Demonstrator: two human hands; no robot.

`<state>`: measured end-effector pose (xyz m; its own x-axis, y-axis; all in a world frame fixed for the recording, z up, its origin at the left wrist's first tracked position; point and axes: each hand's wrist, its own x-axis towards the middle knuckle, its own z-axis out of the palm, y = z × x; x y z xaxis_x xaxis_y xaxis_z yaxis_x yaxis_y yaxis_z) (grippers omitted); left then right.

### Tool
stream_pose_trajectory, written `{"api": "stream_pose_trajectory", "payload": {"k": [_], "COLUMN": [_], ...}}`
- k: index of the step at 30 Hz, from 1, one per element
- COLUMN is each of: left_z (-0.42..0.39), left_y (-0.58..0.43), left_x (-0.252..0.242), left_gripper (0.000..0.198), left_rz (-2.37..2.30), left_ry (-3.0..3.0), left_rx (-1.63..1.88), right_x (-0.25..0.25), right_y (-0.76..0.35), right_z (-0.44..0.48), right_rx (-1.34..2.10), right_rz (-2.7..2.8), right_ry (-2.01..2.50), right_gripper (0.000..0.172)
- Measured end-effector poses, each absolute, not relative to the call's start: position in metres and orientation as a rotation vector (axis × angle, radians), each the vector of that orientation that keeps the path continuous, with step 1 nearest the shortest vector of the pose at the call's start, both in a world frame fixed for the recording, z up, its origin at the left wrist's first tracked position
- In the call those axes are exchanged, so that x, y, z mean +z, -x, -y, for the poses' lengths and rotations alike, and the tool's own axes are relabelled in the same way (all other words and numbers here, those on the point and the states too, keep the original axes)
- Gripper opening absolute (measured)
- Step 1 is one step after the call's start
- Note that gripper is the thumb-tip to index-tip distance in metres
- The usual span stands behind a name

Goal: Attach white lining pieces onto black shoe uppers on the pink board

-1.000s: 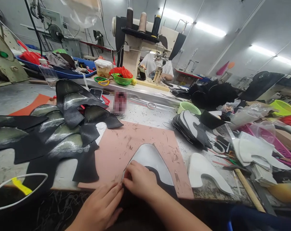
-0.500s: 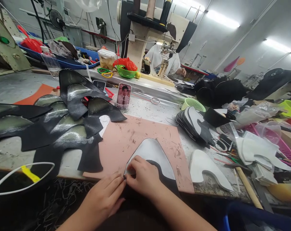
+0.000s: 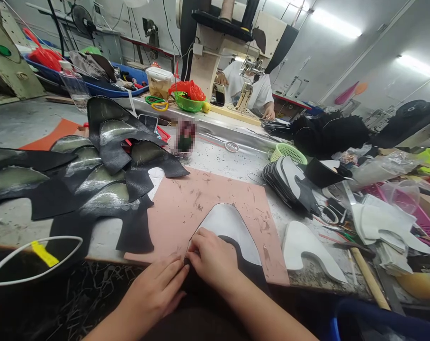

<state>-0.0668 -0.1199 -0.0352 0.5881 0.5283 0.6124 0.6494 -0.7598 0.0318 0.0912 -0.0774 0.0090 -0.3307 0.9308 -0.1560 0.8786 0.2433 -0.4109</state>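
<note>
A black leather piece with a pale grey backing on its rounded end lies on a pinkish board, its near part overhanging the bench edge. My right hand pinches the left edge of this piece with curled thumb and fingers. Right beside it, my left hand has its fingers pressed together on the same edge, fingertips almost touching the right hand. The exact fold under the fingertips is hidden.
Overlapping black leather pieces cover the left side. To the right are a stack of cut pieces, a white template, a wooden-handled hammer and a green basket. Behind a sewing machine sits another person.
Both hands stay on the edge of the leather piece with only slight finger movement. The view has shifted a little. Behind the machine, the other person's hands have moved.
</note>
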Motion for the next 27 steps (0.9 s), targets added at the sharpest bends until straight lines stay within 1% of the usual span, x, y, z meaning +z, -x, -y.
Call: {"api": "stream_pose_trajectory", "payload": {"k": [5,9,11,13,15,17,19,21,23,25,27], "left_z": [0.124,0.128,0.128,0.127,0.124,0.122,0.12,0.119,0.117,0.111,0.099], "left_y": [0.065,0.067,0.069,0.071,0.071,0.07,0.069,0.068,0.068,0.065,0.058], "left_x": [-0.047,-0.055,-0.056,-0.056,-0.056,-0.055,-0.052,-0.048,-0.041,-0.032,-0.023], "left_gripper": [0.023,0.024,0.024,0.023,0.023,0.023,0.023,0.024,0.024,0.023,0.021], "left_rz": [1.075,1.1,1.108,1.095,1.095,1.111,1.101,1.056,1.024,1.008,1.016], "left_ry": [2.612,2.637,2.65,2.671,2.682,2.663,2.646,2.67,2.675,2.681,2.767], "left_rx": [-0.985,-1.019,-1.004,-0.957,-0.919,-0.928,-0.955,-0.944,-0.956,-0.995,-0.949], "right_x": [-0.004,-0.009,-0.011,-0.013,-0.015,-0.014,-0.011,-0.008,-0.005,-0.003,-0.004], "right_y": [-0.097,-0.098,-0.095,-0.09,-0.086,-0.086,-0.091,-0.102,-0.118,-0.134,-0.144], "right_z": [0.081,0.089,0.094,0.097,0.096,0.09,0.078,0.062,0.045,0.032,0.024], "right_rx": [0.51,0.424,0.276,0.158,0.154,0.317,0.637,1.061,1.367,1.456,1.39], "right_rz": [2.244,2.357,2.438,2.504,2.528,2.451,2.212,1.78,1.293,0.982,0.978], "right_ry": [1.8,1.531,1.44,1.406,1.401,1.495,1.658,1.751,1.701,1.617,1.612], "right_gripper": [0.009,0.003,0.007,0.016,0.017,0.012,0.009,0.009,0.014,0.019,0.018]}}
